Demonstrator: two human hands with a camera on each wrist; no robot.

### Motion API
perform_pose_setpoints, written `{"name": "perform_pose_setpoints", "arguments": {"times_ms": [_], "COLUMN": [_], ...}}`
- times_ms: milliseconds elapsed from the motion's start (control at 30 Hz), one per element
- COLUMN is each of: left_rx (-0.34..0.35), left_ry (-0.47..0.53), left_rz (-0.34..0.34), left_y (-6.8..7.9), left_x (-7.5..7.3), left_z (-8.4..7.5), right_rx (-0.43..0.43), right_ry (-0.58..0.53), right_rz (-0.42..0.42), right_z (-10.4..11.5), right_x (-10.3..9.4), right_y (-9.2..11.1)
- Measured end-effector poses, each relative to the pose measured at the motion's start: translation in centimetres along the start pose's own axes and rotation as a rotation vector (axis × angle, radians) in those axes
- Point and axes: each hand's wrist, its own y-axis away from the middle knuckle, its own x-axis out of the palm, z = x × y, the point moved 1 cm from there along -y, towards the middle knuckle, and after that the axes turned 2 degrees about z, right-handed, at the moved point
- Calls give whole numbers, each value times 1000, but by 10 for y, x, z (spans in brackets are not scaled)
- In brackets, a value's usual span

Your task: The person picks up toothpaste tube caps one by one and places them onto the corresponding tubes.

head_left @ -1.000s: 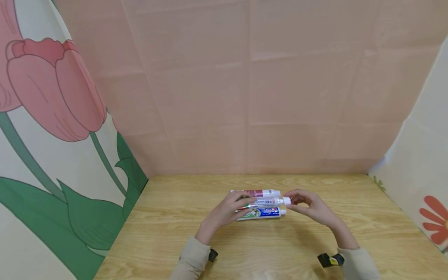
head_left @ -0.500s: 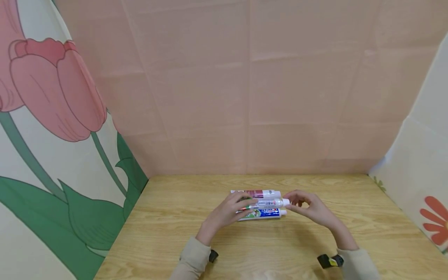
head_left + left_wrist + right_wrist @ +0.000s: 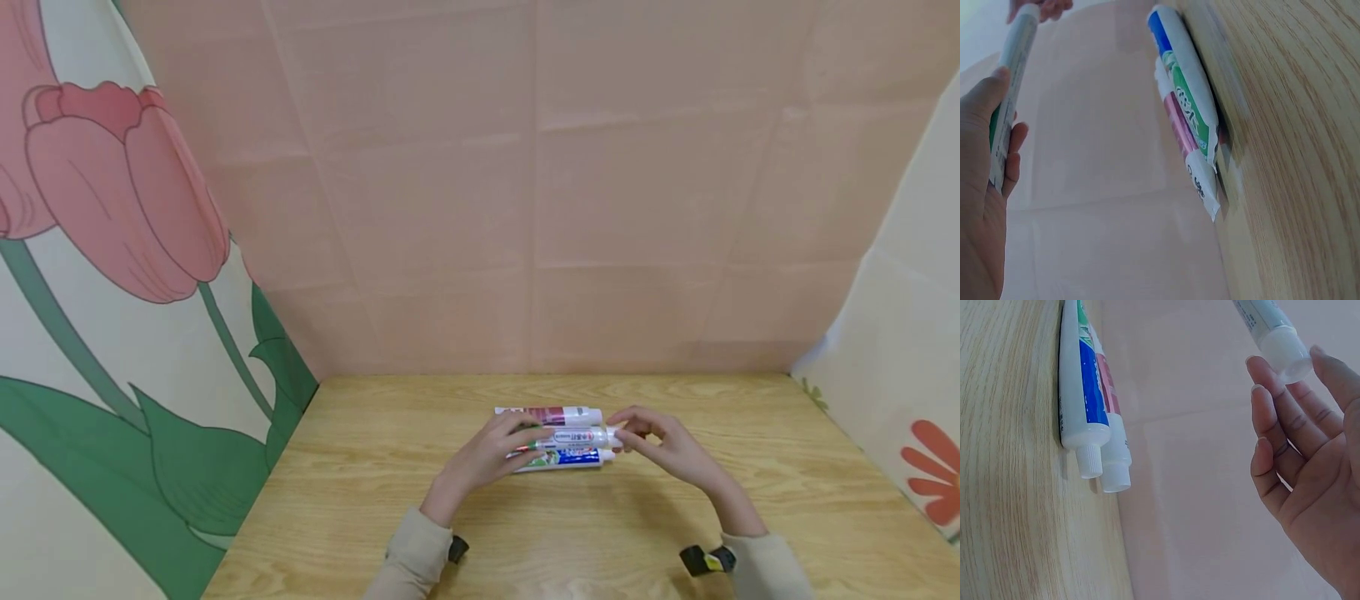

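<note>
Head view: the left hand point(image 3: 487, 450) is near the bottom middle of the frame, and its thumb and fingers are bent round a white tube point(image 3: 573, 437). Just to the right, the right hand point(image 3: 671, 442) is partly closed, with its thumb and fingertips pinching the tube's cap point(image 3: 1286, 355). Its other fingers are softly bent and hold nothing. The white tube lies on its side in the air between the two hands, with the cap end to the right. At the upper left of the left wrist view, it is well apart from the table point(image 3: 585, 533). Two more tubes lie on the table, side by side. The blue tube point(image 3: 579, 457) is lower in the head view and the red tube point(image 3: 551, 415) is higher, and no hand holds them. In the right wrist view, at the left, both have their caps on. So far, one tube is up and two are down. The work looks to be at the cap, and I would say it is partway along. The cap is on the end, but I cannot tell if it is tight or loose. Putting the white tube down is not yet done.
</note>
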Motion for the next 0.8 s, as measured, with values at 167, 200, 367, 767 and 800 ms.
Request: {"name": "perform_pose_setpoints", "arguments": {"times_ms": [167,200,367,767,800], "left_rx": [4,3,-2,2,0], "left_ry": [-9,-11,-18,14,13], "left_rz": [3,5,14,-9,-8], "left_y": [0,0,0,0,1], "left_x": [1,1,2,0,0], "left_z": [-1,-1,-1,-2,-1], "right_rx": [-2,0,22,-7,-12], "right_ry": [-14,-14,-26,-47,-41], "right_rz": [11,12,16,40,40], "right_z": [-20,-23,-32,-28,-28], "right_x": [2,2,2,2,2], "right_y": [1,1,1,2,3]}}
